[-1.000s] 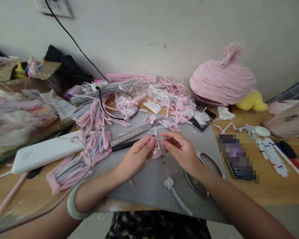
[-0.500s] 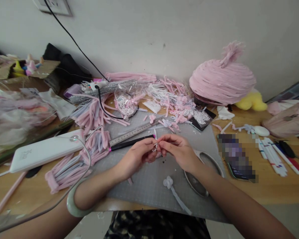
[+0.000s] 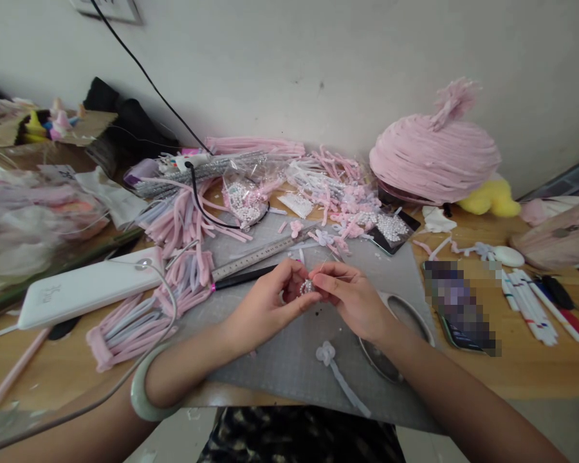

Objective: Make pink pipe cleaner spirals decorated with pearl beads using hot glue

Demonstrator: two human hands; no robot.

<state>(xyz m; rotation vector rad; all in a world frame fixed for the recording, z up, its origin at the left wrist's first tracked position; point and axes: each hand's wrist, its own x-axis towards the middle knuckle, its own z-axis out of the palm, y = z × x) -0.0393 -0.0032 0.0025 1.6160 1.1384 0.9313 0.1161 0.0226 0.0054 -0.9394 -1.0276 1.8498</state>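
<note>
Over the grey cutting mat point(image 3: 270, 379), my hands meet at a small cluster of pearl beads point(image 3: 307, 287). My left hand point(image 3: 275, 299) is closed round the cluster, thumb below it and index finger above. My right hand point(image 3: 357, 301) pinches at the right side of the beads, and a thin wire or thread point(image 3: 326, 260) sticks up by its fingers. The fingertips hide part of the beads. Below the right hand lie scissors point(image 3: 427, 321), partly covered by the wrist. A pale pipe-cleaner flower point(image 3: 326, 354) with a stem rests nearer me.
A steel ruler point(image 3: 251, 256) and a black pen-like tool point(image 3: 241, 278) lie behind my hands. Pink and grey pipe cleaners point(image 3: 174, 222), a white power bank point(image 3: 87, 280) and its cable are at left. Loose pearls point(image 3: 390, 227), a phone point(image 3: 458, 308) and markers point(image 3: 531, 305) are at right.
My left thumb has stretched out under the beads, and the left fingers have lifted and opened somewhat, showing more of the cluster. The right hand stays close, its fingers slightly shifted.
</note>
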